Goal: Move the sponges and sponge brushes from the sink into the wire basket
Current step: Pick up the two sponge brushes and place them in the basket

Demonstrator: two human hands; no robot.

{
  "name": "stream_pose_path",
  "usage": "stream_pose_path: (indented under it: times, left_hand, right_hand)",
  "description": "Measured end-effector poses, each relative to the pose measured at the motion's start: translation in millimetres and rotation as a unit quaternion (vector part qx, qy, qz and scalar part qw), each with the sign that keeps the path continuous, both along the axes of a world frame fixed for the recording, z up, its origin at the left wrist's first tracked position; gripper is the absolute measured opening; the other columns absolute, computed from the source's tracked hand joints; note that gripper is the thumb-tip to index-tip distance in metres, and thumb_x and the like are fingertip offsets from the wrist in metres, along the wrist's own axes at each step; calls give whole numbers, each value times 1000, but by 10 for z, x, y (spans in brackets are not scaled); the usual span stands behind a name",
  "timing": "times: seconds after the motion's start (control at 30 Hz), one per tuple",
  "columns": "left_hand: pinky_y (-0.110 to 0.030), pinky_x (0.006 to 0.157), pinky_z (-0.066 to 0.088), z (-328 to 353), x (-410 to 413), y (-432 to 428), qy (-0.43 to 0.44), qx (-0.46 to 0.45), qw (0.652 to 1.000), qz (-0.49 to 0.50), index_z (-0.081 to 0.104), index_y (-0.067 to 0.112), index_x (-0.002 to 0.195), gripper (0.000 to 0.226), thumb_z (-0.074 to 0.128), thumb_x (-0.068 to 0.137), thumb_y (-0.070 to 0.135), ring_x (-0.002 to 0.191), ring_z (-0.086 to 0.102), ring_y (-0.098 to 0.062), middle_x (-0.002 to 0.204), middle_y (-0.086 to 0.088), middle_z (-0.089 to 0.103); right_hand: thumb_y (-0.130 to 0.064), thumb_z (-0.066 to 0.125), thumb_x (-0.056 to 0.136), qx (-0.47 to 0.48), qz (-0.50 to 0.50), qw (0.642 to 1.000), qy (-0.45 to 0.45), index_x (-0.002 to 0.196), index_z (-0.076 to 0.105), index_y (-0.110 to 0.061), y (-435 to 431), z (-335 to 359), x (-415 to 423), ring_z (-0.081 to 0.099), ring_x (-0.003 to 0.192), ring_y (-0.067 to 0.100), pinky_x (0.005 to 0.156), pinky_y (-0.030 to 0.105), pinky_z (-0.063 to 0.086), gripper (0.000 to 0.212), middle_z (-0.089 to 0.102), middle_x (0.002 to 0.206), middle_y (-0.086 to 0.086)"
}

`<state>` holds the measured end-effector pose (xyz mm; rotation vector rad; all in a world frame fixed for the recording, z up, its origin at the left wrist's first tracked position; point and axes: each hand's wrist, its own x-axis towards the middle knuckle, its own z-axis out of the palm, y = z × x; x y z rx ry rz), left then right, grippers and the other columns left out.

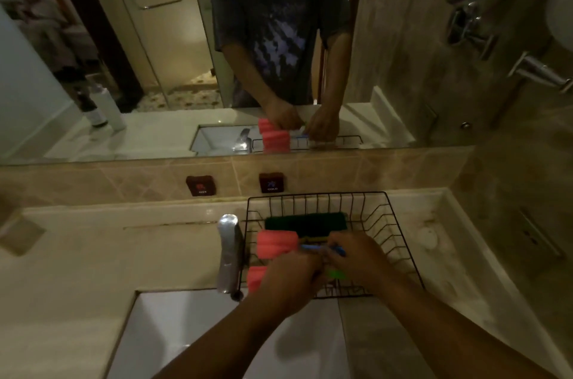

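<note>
A black wire basket [391,225] stands on the counter to the right of the tap. A dark green sponge [305,221] lies at its back. In front of it lies a pink sponge brush [276,243] with a blue handle, held by my right hand [356,257]. A second pink sponge brush [255,278] with a green handle sits at the basket's near left, and my left hand [290,278] is closed on it. Both hands are over the basket. The white sink [186,341] below shows no sponges in its visible part.
A chrome tap [228,251] rises just left of the basket. Hot and cold buttons [201,185] sit on the tiled backsplash under a mirror. Bottles [107,107] stand at the far left of the counter. A white round disc [428,237] lies right of the basket.
</note>
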<state>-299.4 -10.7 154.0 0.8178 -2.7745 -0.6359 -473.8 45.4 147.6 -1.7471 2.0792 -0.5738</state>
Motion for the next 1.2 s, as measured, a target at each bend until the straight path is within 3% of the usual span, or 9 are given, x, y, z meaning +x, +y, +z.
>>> stream_pose_path:
  times: [0.1,0.27,0.43,0.57,0.63,0.83,1.0,1.2]
  left_hand:
    - [-35,69,58,-189,-91,-103,-15,9,1000,9,65,21,92,16,52,94,31,73,65,-15,87,0,70]
    - [-32,70,55,-512,-192,-243,-11,46,999,7,63,18,103,15,53,95,26,80,65,-18,94,-4,69]
    - [-36,76,56,-684,-261,-385,-25,42,999,-16,61,17,111,22,50,96,28,88,65,-20,103,-6,67]
    - [-35,78,55,-762,-332,-424,-39,42,997,-44,58,16,121,28,47,98,28,92,64,-20,111,-6,65]
    - [-27,77,52,-807,-345,-417,-38,53,997,-48,58,14,120,27,48,98,25,92,63,-20,111,-8,64]
    - [-19,68,45,-887,-368,-452,-32,73,995,-55,61,11,111,19,52,97,19,83,61,-15,103,-9,66]
    - [-30,83,54,-934,-393,-473,-56,82,993,-60,60,12,117,23,51,98,21,95,63,-19,113,-8,65]
    - [-31,89,52,-948,-410,-481,-62,73,992,-76,65,13,119,26,53,98,23,99,64,-18,116,-7,68]
  right_hand:
    - [-32,59,93,21,6,1000,2,79,55,-26,-129,-180,-105,53,68,10,53,20,30,16,56,76,-7]
    - [-31,58,93,72,24,997,13,83,57,-21,-392,-458,-217,49,66,13,51,21,28,14,48,69,-7]
    - [-37,60,91,115,71,990,46,93,48,-28,-550,-721,-257,48,67,11,51,24,30,15,46,72,-11]
    - [-38,56,90,96,119,982,112,91,53,-26,-556,-894,-311,55,78,17,66,33,47,13,57,85,-4]
    - [-40,53,91,81,95,983,135,86,62,-19,-535,-975,-314,59,80,24,72,38,48,23,64,84,5]
    - [-29,59,91,62,63,995,37,94,58,-18,-522,-1028,-348,61,78,22,70,35,50,11,64,85,2]
    - [-38,55,93,55,84,989,110,109,55,-23,-531,-1105,-295,60,100,24,77,33,45,22,63,112,2]
    - [-37,59,90,58,104,980,160,110,55,-21,-546,-1129,-301,57,102,26,75,34,46,26,62,114,5]
